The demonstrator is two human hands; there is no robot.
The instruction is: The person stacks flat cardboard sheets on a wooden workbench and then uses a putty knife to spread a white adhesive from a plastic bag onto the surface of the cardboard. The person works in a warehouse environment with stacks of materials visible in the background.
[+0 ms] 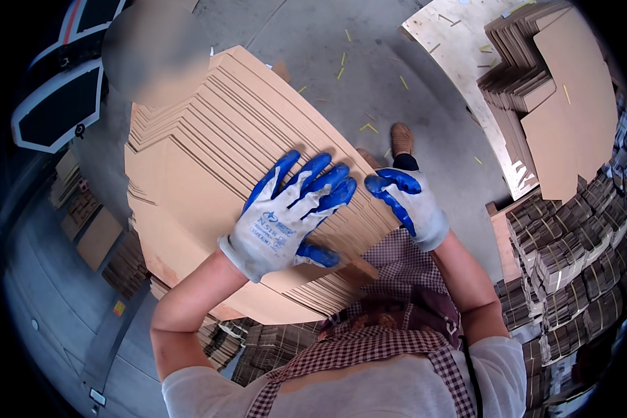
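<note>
Left hand (279,216): gloved in white with blue-coated fingers, palm down on the cardboard (188,174), fingers slightly spread, thumb held apart toward the right.
Right hand (407,202): in a matching glove, at the right edge of the cardboard, fingers bent; whether they pinch a sheet, I cannot tell.
Cardboard: a large pile of flat brown sheets in front of the person, fanned so that their edges form stepped, angled ridges; a round blur covers its far left corner.
Apron (397,320): checked, worn over a white shirt, its cloth just beside the near right corner of the pile.
Floor (306,42): grey, scattered with yellow strips (341,66); a brown shoe (401,139) stands beyond the right hand.
Far right: a pale table (460,52) bearing a second pile (571,104); nearer, strapped bundles (557,244) stacked in layers.
</note>
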